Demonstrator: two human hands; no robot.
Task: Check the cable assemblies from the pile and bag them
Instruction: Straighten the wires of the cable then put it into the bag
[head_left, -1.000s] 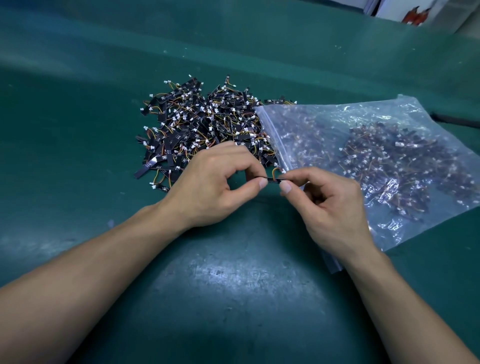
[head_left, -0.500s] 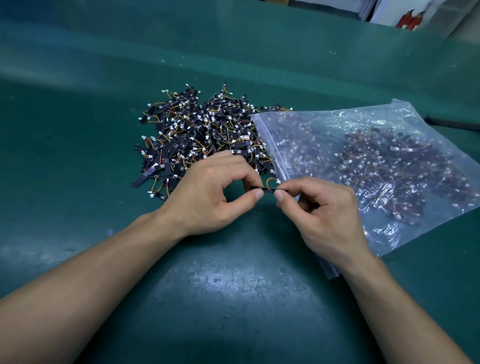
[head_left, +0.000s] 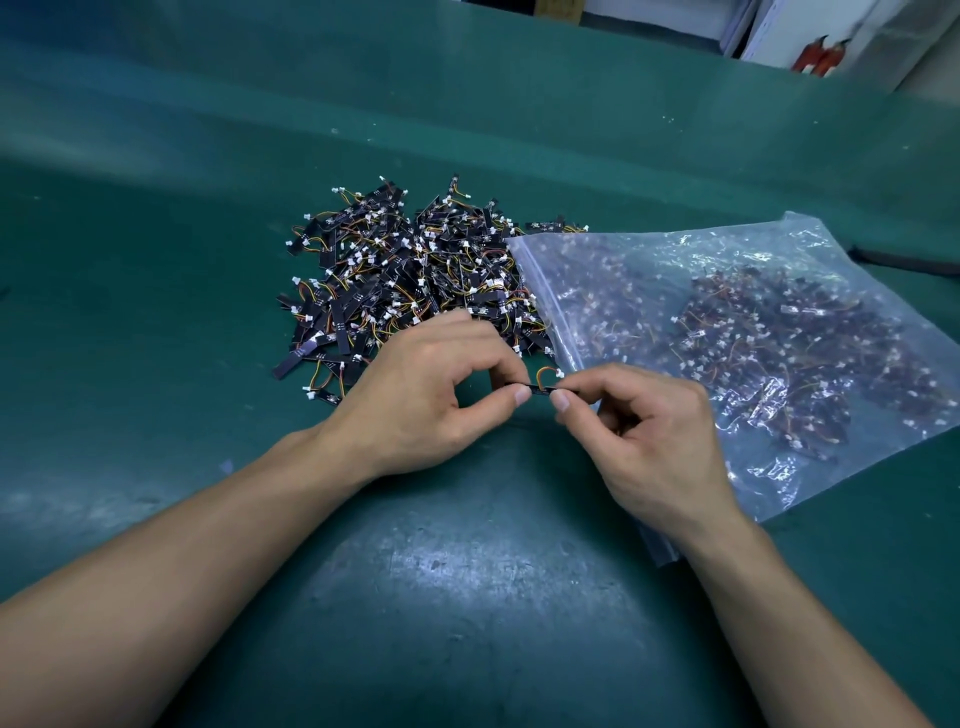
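**Cable assembly (head_left: 540, 387) pinched between both hands, in front of pile and bag**

Item: one short flat black strip. A small loop of orange and yellow wire rises from it and ends in a white connector. It is held level, clear of the green surface (head_left: 156, 312), just in front of the near left edge of the bag (head_left: 753, 338).

Left hand (head_left: 426, 395): thumb and forefinger tips close on the strip's left end; other fingers curled.

Right hand (head_left: 649, 431): thumb and forefinger pinch the right end; remaining fingers folded toward the palm. The wrist lies over the bag's near corner.

Pile (head_left: 405, 280): a dense heap of like assemblies on the surface beyond the left hand, its right side touching the bag.

Bag: clear plastic, lying flat at right, with many assemblies inside.
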